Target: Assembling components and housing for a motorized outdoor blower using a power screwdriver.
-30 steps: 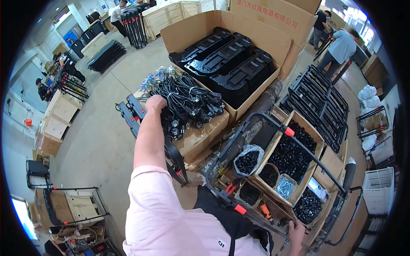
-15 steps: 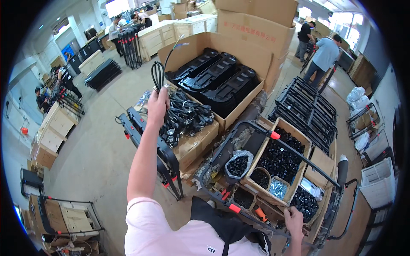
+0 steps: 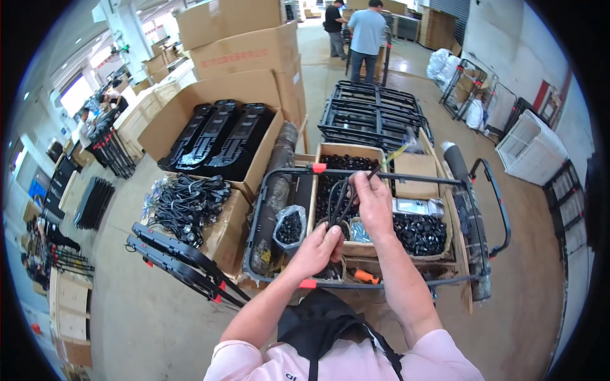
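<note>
A looped black cable (image 3: 335,204) is held in front of me over the parts boxes. My left hand (image 3: 323,246) is closed on the lower end of its loops. My right hand (image 3: 373,198) pinches the cable higher up, and a thin yellow-green end (image 3: 397,153) sticks out beyond those fingers. Below both hands lies a black tubular frame (image 3: 406,178) with red clips, resting across the open boxes. Small black parts (image 3: 419,233) fill a box by my right forearm. A clear bag of black bits (image 3: 290,227) stands left of my left hand.
To the left, a pile of black cables (image 3: 190,206) lies on a carton (image 3: 230,225). Behind it, a large carton (image 3: 274,136) holds long black mouldings (image 3: 210,136). Black frames (image 3: 375,114) are stacked ahead. An orange-handled tool (image 3: 366,276) lies near me. Two people stand at the back.
My view has turned right. My left hand has brought the cable from above the cable pile to over the boxes. My right hand has risen from the box edge and taken hold of it.
</note>
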